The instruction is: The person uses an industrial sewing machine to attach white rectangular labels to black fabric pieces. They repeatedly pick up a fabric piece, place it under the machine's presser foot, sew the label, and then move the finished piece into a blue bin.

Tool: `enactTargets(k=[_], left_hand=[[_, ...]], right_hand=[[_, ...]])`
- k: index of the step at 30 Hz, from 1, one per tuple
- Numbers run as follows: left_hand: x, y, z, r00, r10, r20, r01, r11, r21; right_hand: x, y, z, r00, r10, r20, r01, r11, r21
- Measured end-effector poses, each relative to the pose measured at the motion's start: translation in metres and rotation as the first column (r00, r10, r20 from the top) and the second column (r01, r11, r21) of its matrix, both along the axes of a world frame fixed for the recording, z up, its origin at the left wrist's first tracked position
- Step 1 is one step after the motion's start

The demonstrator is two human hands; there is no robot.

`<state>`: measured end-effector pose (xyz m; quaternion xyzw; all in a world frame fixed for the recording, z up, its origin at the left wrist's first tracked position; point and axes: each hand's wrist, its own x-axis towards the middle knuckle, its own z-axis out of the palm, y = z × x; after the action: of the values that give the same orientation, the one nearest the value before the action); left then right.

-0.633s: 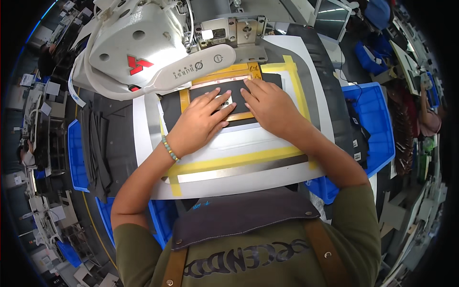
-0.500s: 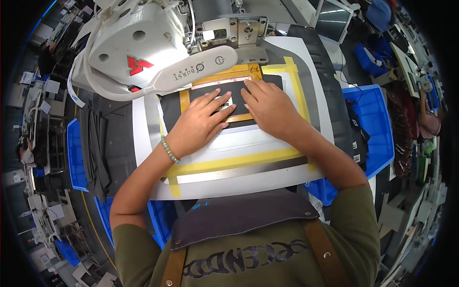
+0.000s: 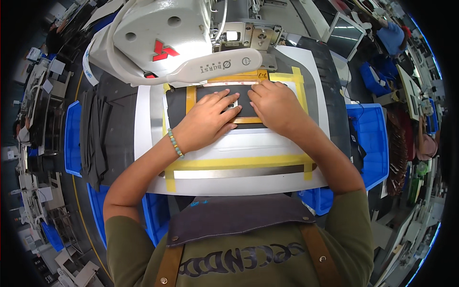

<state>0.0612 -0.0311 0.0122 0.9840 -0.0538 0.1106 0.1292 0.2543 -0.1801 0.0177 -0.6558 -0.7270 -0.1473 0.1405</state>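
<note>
A dark piece of fabric [image 3: 244, 106] lies flat within an amber-coloured frame [image 3: 191, 97] under the sewing machine head. My left hand [image 3: 206, 118] rests palm down over its left part, fingers stretched out and partly spread. Those fingers partly cover a small white label [image 3: 233, 105] with dark print. My right hand [image 3: 278, 109] lies palm down on the fabric's right side, its fingers extended toward the frame's far bar, where a pale measuring strip [image 3: 229, 83] runs. Neither hand grips anything.
The white sewing machine head [image 3: 158, 40] with a grey lamp arm [image 3: 217, 65] overhangs the far side. White sheet edged with yellow tape [image 3: 239, 162] covers the near table. Dark cloth strips [image 3: 94, 138] hang at left; blue bins [image 3: 373, 143] stand on both sides.
The whole view has shifted and tilted slightly. Both hands stay flat on the fabric; my left fingers cover a little more of the label.
</note>
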Motion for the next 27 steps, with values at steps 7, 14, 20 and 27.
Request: enactTargets(k=[7, 14, 20, 27], left_hand=[[0.004, -0.003, -0.002, 1.000, -0.004, 0.006, 0.004, 1.000, 0.017], [0.000, 0.000, -0.003, 1.000, 0.027, 0.012, -0.028, 0.998, 0.049], [-0.011, 0.006, -0.002, 0.998, 0.068, 0.006, -0.068, 0.997, 0.041], [-0.027, 0.017, -0.005, 0.992, 0.121, 0.027, -0.121, 0.992, 0.019]], right_hand=[[0.016, 0.009, 0.010, 0.991, 0.095, -0.091, -0.102, 0.992, -0.072], [0.010, 0.021, 0.005, 0.982, 0.168, -0.087, -0.171, 0.985, -0.027], [-0.003, 0.034, 0.005, 0.986, 0.163, -0.032, -0.165, 0.984, -0.071], [-0.022, 0.048, 0.005, 0.986, 0.161, -0.042, -0.163, 0.984, -0.070]])
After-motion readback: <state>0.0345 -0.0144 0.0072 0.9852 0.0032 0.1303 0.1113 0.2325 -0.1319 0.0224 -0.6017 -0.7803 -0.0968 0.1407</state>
